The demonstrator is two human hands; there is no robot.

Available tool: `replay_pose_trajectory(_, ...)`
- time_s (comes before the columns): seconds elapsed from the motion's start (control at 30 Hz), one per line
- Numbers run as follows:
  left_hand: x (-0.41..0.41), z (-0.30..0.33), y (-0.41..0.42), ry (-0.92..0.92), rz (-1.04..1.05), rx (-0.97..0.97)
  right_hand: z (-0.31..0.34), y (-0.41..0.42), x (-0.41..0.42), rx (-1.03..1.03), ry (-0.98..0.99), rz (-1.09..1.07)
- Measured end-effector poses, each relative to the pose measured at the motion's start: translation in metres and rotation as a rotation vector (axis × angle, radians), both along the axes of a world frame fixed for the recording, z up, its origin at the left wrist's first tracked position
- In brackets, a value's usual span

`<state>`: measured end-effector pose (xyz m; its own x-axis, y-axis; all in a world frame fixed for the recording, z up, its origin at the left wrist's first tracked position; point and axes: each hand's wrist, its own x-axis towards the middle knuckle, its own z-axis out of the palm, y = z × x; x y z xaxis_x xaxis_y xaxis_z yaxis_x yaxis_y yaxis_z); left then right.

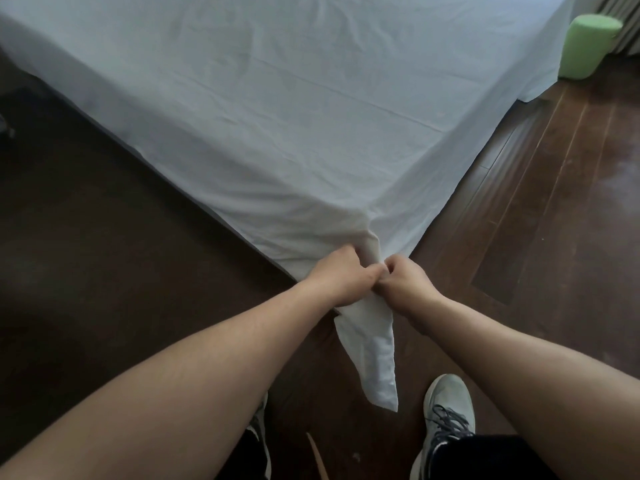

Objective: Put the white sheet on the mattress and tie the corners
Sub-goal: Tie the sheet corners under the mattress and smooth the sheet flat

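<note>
Sheet: the wrinkled white cotton sheet (277, 109) lies spread over the whole top of the mattress, hanging over its near sides; the mattress itself is hidden under it.
Corner: at the near corner the cloth is gathered into a bunch, and a loose white tail (372, 355) hangs down from it toward the floor.
Left hand: the left hand (341, 273) has its fingers curled tight round the gathered cloth.
Right hand: the right hand (403, 280) touches the left one, fingers curled, pinching the same bunch.
Floor: dark brown wooden plank floor (540, 188) lies on both sides of the bed.
Shoe: a grey laced sneaker (446, 414) stands just right of the tail.
Stool: a pale green cylindrical stool (588, 46) sits beside the far right edge.
</note>
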<state>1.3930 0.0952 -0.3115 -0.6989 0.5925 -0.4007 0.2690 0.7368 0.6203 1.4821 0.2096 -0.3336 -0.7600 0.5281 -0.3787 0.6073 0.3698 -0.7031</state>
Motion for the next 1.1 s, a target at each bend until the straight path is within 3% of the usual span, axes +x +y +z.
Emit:
replay_pose_trajectory(0.13,0.002,0.008,0.006,0.017,0.019,0.023,-0.005,0.002,0.005,-0.084,0.008,-0.062)
replay_pose_trajectory(0.43,-0.003,-0.004,0.009,0.039,0.000,0.017,-0.021,0.002,0.003,0.370,-0.120,0.253)
replay_pose_trajectory(0.53,-0.003,-0.005,0.011,0.053,0.006,0.010,-0.025,-0.005,0.002,0.429,-0.110,0.332)
replay_pose_trajectory(0.7,-0.004,-0.008,0.019,0.104,0.011,-0.022,-0.020,-0.016,0.006,0.374,-0.070,0.470)
replay_pose_trajectory(0.9,-0.010,-0.011,0.024,0.280,-0.071,-0.089,-0.009,-0.022,0.005,0.030,-0.202,0.636)
replay_pose_trajectory(1.03,-0.013,-0.012,0.022,0.343,-0.150,-0.123,-0.007,0.001,0.001,0.178,-0.335,0.551)
replay_pose_trajectory(1.1,-0.013,-0.014,0.021,0.351,-0.162,-0.126,-0.004,0.014,0.000,0.269,-0.229,0.326)
